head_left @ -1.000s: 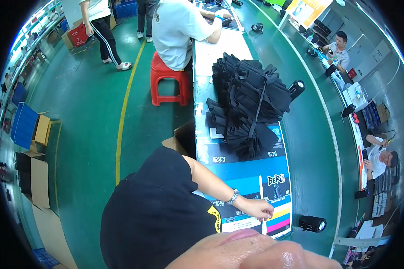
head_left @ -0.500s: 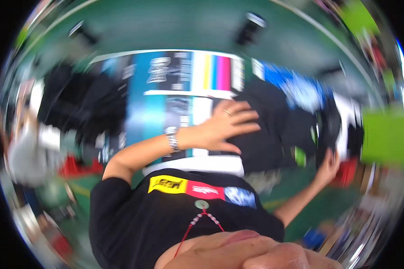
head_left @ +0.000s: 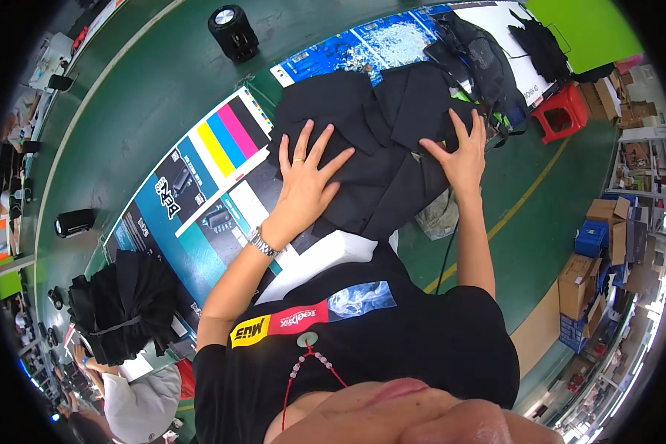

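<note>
A spread of black cloth pieces (head_left: pixel 381 174) lies across the table in front of me, several flat panels overlapping. My left hand (head_left: pixel 303 177), with a ring and a metal watch, rests on the cloth's left side, its fingers spread. At the right side of the cloth, my right hand (head_left: pixel 460 152) lies with thumb and fingers apart. Neither hand grips anything that I can see. On the left end of the table sits a bundle of black cloth (head_left: pixel 122 303), tied round its middle with a strip.
Printed sheets with colour bars (head_left: pixel 229 137) cover the table. Beyond the cloth lie a blue printed sheet with small bits (head_left: pixel 396 44) and a black mesh bag (head_left: pixel 481 63). A red stool (head_left: pixel 560 112) and cardboard boxes (head_left: pixel 581 277) stand right. Another person (head_left: pixel 140 399) is at lower left.
My view has turned, so the table now slants. The right hand has come from the far right edge onto the black cloth, and my left hand has also moved onto it.
</note>
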A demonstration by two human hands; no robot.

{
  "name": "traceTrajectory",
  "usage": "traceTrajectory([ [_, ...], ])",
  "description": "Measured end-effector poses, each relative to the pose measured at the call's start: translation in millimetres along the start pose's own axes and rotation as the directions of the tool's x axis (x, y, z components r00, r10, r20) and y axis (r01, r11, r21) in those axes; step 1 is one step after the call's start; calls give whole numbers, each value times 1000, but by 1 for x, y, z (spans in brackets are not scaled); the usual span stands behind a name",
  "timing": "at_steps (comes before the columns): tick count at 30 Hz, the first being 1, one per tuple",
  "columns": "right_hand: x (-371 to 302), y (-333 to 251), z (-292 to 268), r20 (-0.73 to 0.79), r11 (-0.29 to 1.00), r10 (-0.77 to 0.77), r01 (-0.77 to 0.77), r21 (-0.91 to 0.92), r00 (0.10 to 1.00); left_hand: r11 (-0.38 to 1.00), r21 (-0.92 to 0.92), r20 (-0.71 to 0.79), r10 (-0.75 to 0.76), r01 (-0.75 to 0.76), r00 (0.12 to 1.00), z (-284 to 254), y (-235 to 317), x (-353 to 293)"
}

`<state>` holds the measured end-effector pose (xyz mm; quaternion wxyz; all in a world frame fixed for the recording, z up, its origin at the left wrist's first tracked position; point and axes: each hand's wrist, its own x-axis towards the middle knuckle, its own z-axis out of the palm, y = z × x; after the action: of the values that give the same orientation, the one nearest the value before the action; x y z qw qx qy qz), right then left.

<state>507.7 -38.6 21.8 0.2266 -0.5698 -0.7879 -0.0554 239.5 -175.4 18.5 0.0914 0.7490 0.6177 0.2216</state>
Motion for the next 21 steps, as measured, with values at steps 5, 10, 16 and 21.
traceTrajectory([
  [5, -7, 1, -25, 52, 913, 50, -67, 403, 997, 1000, 0, -55, -9, 9, 998, -6, 0, 5],
  [10, -60, -20, -5, -47, 920, -176, 182, 348, 983, 941, -181, -195, 252, -287, 948, -7, 16, 11],
  [16, -70, -21, 10, -217, 914, -46, 129, 385, 975, 930, -98, 50, 361, -355, 931, 17, 25, 18],
  [21, -25, -16, -15, -291, 830, 271, -69, 554, 917, 952, -63, 32, 302, -299, 953, 24, 25, 21],
])
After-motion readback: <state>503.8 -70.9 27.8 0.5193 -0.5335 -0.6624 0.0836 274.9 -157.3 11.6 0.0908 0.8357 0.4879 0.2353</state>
